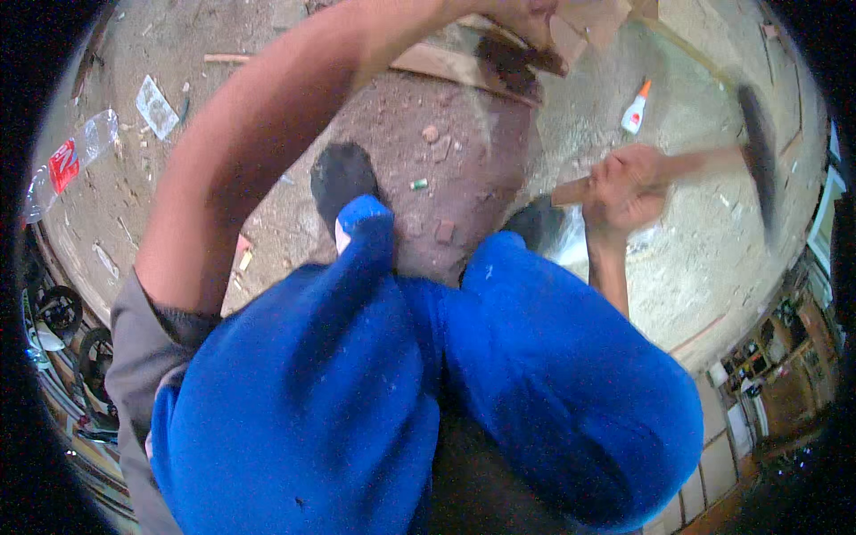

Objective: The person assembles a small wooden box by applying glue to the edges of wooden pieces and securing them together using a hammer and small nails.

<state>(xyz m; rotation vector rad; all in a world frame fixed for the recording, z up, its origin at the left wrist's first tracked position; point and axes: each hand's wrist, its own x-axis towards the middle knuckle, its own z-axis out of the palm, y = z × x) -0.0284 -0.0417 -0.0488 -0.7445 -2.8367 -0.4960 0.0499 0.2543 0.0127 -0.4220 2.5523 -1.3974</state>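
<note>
at the far left of the view, well left of our blue trousers [428,383], a clear plastic bottle [71,160] with a red label lies flat on the dirt floor [446,152]. a little nearer the trousers, a small flat clear wrapper [157,107] lies on the same dirt. our left forearm rises from the grey sleeve [143,339] beside the left knee and runs up and across to the top edge of the view.

just above the left knee we see the toe of a dark shoe [342,176], and between the knees the ground is reddish, with small stones and a tiny green scrap [418,185].

far above the trousers, at the top edge, our left hand [526,16] rests on pale wooden pieces [588,22]; its fingers look pressed down on the wood, but most of the hand is cut off, so we cannot tell how it grips. a wooden board [464,67] lies on the ground just below that hand.

above the right knee, our right hand [627,189] is wrapped tight round the wooden handle of a hammer [695,165], whose dark head is blurred and sits out toward the right edge, in the air over the pale sandy ground. between that hand and the wooden pieces, a small white glue bottle [635,109] with an orange tip lies tilted on the ground, apart from both.
</note>
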